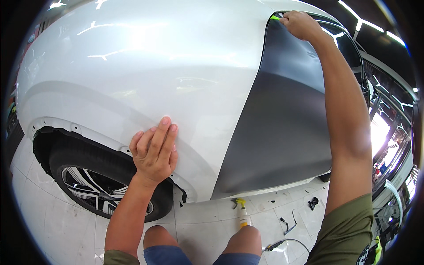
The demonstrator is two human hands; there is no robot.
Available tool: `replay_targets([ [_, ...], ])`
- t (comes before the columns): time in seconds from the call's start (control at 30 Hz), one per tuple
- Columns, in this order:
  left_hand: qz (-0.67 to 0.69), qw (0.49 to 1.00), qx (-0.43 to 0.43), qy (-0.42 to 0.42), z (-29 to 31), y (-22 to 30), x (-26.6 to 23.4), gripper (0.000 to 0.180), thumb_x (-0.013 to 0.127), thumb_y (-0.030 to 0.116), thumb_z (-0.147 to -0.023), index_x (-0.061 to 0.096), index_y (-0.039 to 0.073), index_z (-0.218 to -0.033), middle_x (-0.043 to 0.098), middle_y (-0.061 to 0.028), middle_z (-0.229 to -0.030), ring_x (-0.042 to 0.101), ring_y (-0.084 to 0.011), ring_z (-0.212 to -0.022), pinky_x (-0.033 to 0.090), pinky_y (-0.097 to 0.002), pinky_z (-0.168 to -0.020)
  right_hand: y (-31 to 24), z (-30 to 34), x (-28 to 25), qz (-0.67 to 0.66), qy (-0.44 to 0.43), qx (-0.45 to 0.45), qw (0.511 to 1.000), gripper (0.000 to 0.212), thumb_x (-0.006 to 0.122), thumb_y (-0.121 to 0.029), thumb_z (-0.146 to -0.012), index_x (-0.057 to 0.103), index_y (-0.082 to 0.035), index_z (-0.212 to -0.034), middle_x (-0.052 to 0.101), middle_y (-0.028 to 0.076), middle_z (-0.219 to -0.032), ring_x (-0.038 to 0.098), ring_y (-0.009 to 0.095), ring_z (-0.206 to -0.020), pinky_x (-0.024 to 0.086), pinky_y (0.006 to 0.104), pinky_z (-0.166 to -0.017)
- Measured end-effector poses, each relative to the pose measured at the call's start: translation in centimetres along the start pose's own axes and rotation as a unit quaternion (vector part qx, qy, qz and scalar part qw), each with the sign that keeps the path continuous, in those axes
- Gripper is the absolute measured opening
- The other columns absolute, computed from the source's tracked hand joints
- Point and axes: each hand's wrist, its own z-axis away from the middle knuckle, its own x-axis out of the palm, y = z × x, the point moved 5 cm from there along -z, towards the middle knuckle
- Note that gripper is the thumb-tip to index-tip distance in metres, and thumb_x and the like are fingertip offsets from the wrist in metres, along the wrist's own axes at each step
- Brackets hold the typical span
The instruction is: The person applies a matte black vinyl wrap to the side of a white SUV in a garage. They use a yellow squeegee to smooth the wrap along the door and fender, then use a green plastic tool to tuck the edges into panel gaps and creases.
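My left hand (154, 152) lies flat on the glossy white car panel (190, 97), above the wheel, its fingers stretched out and holding nothing. High on the right, my right hand (301, 26) is closed on a small bright green tool (274, 17). Only the tool's pointed tip shows; the fist covers the rest. That tip touches the upper corner of the dark grey satin door (282, 119), near the window edge. The door's surface looks smooth, with light reflections near the top. Along its left side the white panel meets it in a curved seam.
Below the white panel is a wheel (101, 185) under an arch with its trim off. On the tiled floor stand a spray bottle (243, 212) with a yellow head, a black clip-like part (313, 203), a thin bent strip (289, 223) and a cable (296, 240).
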Motion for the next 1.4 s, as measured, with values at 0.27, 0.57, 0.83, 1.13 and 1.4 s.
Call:
replay_targets([
  [0.27, 0.008, 1.000, -0.011, 0.003, 0.2, 0.5, 0.3, 0.039, 0.051, 0.016, -0.090, 0.065, 0.010, -0.126, 0.059, -0.0045, -0.137, 0.049, -0.0203, -0.113, 0.030, -0.0382, -0.107, -2.2, 4.5, -0.2, -0.062, -0.031, -0.027, 0.997, 0.037, 0.047, -0.033, -0.099, 0.070, -0.004, -0.098, 0.068, 0.017, -0.099, 0.062, 0.036, -0.099, 0.048, 0.0459, -0.090],
  [0.57, 0.005, 1.000, -0.001, -0.001, 0.2, 0.4, 0.4, 0.041, 0.051, 0.014, -0.091, 0.062, 0.007, -0.129, 0.056, -0.0075, -0.140, 0.049, -0.0226, -0.113, 0.030, -0.0390, -0.105, -5.9, 10.6, -2.3, -0.095, -0.056, -0.069, 0.991, 0.031, 0.049, -0.027, -0.097, 0.070, -0.005, -0.094, 0.069, 0.015, -0.093, 0.064, 0.037, -0.093, 0.051, 0.0474, -0.084],
  [0.83, 0.013, 1.000, 0.000, -0.010, 0.2, 0.3, 0.3, 0.041, 0.052, 0.011, -0.090, 0.061, 0.005, -0.130, 0.056, -0.0100, -0.140, 0.048, -0.0238, -0.113, 0.032, -0.0391, -0.102, -7.5, 13.5, -2.4, -0.153, -0.052, -0.046, 0.986, 0.030, 0.052, -0.026, -0.096, 0.070, -0.005, -0.089, 0.068, 0.016, -0.084, 0.064, 0.038, -0.084, 0.051, 0.0478, -0.078],
  [1.13, 0.007, 1.000, 0.000, -0.006, 0.3, 0.5, 0.3, 0.040, 0.050, 0.011, -0.091, 0.062, 0.005, -0.129, 0.055, -0.0101, -0.141, 0.048, -0.0238, -0.115, 0.032, -0.0386, -0.103, -8.3, 15.5, -1.2, -0.158, 0.022, -0.035, 0.987, 0.030, 0.053, -0.027, -0.096, 0.068, -0.004, -0.085, 0.066, 0.016, -0.073, 0.063, 0.040, -0.070, 0.050, 0.0499, -0.067],
  [1.4, 0.011, 1.000, 0.001, -0.004, 0.2, 0.6, 0.3, 0.040, 0.050, 0.011, -0.092, 0.061, 0.004, -0.130, 0.056, -0.0097, -0.141, 0.048, -0.0238, -0.114, 0.034, -0.0379, -0.101, -8.9, 16.4, -0.8, -0.158, 0.057, -0.030, 0.985, 0.030, 0.054, -0.027, -0.097, 0.064, -0.004, -0.080, 0.064, 0.016, -0.067, 0.062, 0.038, -0.064, 0.048, 0.0489, -0.060],
])
